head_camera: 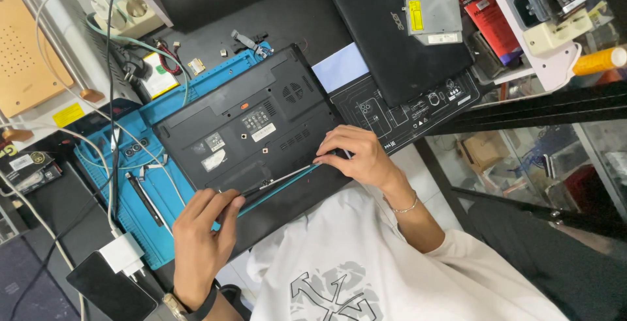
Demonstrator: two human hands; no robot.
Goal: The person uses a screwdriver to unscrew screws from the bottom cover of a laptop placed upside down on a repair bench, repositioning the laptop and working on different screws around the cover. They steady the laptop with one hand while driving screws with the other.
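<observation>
Left hand (201, 229): fingers pinched shut on the dark handle of a thin metal screwdriver (277, 180), tip near the laptop's front edge. Right hand (358, 158): fingers curled together, tips pressing the same edge, just beside the shaft's other end. Laptop (251, 128) lies bottom-up, matte black plastic, vents and stickers showing, on a blue rubber mat (147, 210). Second closed laptop (392, 40) behind, silver flat drive (432, 14) on it.

Black laptop (251, 128), blue mat (140, 193)
</observation>
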